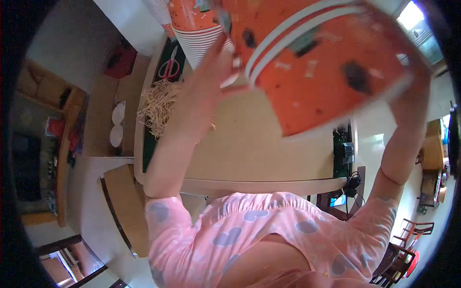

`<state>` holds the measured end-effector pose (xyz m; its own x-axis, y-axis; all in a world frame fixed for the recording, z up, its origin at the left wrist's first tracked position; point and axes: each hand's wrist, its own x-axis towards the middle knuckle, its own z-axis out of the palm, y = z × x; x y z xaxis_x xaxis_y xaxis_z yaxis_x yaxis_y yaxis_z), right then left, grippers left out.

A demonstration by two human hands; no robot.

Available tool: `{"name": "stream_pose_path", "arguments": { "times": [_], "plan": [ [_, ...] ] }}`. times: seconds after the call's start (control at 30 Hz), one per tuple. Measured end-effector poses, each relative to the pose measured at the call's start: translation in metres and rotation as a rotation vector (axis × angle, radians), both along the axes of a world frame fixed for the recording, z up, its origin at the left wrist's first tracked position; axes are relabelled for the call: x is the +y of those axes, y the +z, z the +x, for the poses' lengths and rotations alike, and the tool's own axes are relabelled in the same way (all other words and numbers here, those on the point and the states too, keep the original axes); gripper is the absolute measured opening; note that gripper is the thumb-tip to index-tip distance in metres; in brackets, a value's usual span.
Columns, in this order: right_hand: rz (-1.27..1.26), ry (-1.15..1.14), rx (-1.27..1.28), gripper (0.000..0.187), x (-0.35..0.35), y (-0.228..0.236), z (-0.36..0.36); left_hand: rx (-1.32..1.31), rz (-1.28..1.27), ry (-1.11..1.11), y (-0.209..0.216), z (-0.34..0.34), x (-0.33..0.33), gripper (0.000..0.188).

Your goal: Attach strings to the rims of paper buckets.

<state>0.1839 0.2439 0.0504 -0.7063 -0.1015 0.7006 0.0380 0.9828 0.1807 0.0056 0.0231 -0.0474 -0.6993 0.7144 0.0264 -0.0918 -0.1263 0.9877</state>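
Note:
A large orange paper bucket (331, 62) with bone shapes, dark patches and white bands fills the upper right, tilted and blurred by motion. Two white bands suggest that more than one is nested, but I cannot tell for sure. My right arm (408, 115) reaches up to the bucket's right side, where the bucket hides most of the hand. My left hand (216, 69) is at the bucket's left rim, smeared by motion, so its grip is unclear. Just behind it stands a stack of orange paper buckets (194, 17) with many white rims.
Red-handled scissors (169, 69) lie at the table's left beside a heap of beige strings (161, 108). An open cardboard box (98, 115) stands left of the table (249, 149). A black device (347, 152) and a coiled cable (354, 180) are at the right edge.

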Motion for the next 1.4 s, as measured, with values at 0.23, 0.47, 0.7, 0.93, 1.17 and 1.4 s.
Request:
{"name": "stream_pose_path", "arguments": {
  "times": [0.23, 0.47, 0.7, 0.93, 1.17, 1.4],
  "plan": [
    [-0.654, -0.184, -0.771, 0.027, 0.010, -0.098, -0.076, -0.163, -0.146, -0.063, -0.143, 0.000, -0.048, 0.066],
    [-0.880, 0.090, -1.139, 0.048, 0.007, -0.154, -0.081, 0.120, -0.171, 0.044, -0.173, 0.010, -0.065, 0.041],
    [-1.014, -0.100, -0.686, 0.060, 0.021, -0.113, -0.035, 0.569, -0.409, 0.132, -0.142, 0.007, -0.047, 0.026],
    [-0.916, -0.269, -0.514, 0.054, 0.108, -0.135, 0.043, 0.858, -0.716, 0.059, -0.136, 0.001, -0.021, 0.016],
    [-0.880, -0.362, -0.875, 0.058, 0.111, -0.237, 0.047, 0.847, -0.803, 0.061, -0.136, 0.006, -0.024, 0.013],
    [-0.593, -0.296, -0.541, 0.037, 0.046, -0.192, 0.014, 0.948, -0.736, 0.126, -0.137, 0.008, -0.031, 0.014]
  ]
}}
